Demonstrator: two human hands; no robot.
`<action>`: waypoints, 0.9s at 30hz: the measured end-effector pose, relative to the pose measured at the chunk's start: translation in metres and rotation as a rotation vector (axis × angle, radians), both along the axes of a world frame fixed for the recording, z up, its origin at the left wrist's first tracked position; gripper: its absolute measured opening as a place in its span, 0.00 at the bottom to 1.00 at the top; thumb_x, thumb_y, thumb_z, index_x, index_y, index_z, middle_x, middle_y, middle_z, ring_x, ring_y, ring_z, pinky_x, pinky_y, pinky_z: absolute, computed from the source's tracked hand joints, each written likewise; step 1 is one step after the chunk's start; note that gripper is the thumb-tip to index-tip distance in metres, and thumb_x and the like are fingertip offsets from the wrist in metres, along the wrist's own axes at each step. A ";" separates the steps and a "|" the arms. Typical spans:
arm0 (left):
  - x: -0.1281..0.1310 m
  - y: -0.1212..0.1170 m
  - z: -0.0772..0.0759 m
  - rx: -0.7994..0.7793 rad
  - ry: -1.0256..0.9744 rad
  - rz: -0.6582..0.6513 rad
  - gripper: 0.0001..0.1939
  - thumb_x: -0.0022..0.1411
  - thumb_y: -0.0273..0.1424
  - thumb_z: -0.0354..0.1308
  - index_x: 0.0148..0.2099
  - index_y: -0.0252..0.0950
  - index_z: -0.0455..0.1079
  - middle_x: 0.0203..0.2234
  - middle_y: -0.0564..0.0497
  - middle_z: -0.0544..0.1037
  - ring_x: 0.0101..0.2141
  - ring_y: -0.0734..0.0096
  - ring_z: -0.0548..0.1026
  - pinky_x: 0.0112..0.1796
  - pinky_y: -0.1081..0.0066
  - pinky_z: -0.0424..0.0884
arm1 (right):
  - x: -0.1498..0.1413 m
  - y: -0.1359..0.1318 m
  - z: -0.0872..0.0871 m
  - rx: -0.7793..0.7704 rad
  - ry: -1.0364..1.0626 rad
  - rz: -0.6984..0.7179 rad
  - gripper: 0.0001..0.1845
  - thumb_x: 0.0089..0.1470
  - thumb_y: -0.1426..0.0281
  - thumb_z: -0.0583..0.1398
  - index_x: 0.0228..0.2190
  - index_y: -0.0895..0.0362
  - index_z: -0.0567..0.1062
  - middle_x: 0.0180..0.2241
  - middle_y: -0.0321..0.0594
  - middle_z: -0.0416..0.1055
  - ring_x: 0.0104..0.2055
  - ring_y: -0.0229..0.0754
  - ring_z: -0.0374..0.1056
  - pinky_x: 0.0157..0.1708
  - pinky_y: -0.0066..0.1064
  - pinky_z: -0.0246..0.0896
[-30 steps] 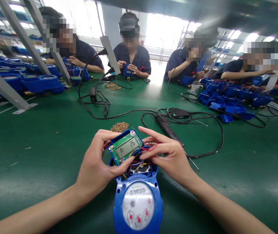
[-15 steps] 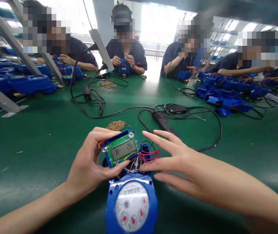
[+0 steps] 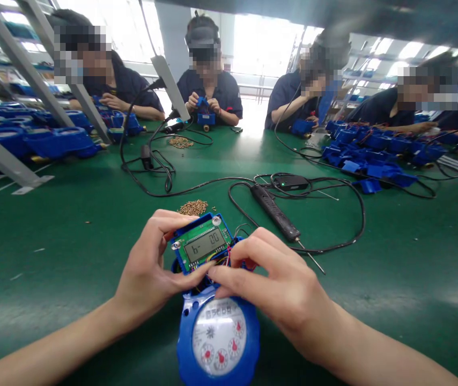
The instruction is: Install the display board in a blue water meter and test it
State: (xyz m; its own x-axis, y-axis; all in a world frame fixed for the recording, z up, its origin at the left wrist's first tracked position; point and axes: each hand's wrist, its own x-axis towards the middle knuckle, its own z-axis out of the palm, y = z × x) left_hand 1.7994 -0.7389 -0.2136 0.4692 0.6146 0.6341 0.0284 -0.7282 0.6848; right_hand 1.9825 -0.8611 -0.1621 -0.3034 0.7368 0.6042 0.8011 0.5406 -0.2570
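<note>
A blue water meter [image 3: 220,335] with a round white dial and red pointers stands in front of me. Above its dial, my left hand [image 3: 152,262] grips a display module [image 3: 205,244], a green circuit board with a small screen in a blue housing, tilted over the meter's open compartment. Thin wires [image 3: 224,258] in several colours run between module and compartment. My right hand [image 3: 277,289] has its fingers bent in at those wires, thumb near my left thumb. What lies between its fingertips is mostly hidden.
Beyond the module lies a pile of small brass-coloured screws [image 3: 192,207]. A black electric screwdriver [image 3: 275,212] rests on the green table [image 3: 92,257] amid looped cable. Blue meter parts [image 3: 377,153] are heaped at right. Co-workers [image 3: 208,91] sit opposite.
My right hand has moved left, its spread fingers closing in at the wires. The screen reading has changed from "A- 26" to what looks like "b- 00". My left hand keeps its grip.
</note>
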 end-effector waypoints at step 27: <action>-0.011 -0.007 -0.001 -0.163 -0.008 -0.096 0.31 0.49 0.24 0.72 0.53 0.52 0.70 0.50 0.55 0.76 0.54 0.56 0.76 0.55 0.58 0.79 | 0.000 -0.003 -0.016 0.025 -0.112 -0.181 0.11 0.59 0.79 0.59 0.25 0.62 0.76 0.29 0.45 0.74 0.32 0.45 0.68 0.29 0.36 0.66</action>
State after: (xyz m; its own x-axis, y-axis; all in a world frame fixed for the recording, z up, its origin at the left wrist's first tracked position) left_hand 1.7884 -0.7456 -0.2150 0.5257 0.6623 0.5337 -0.0420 -0.6065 0.7940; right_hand 1.9820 -0.8639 -0.1781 -0.2338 0.7708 0.5926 0.9086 0.3902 -0.1491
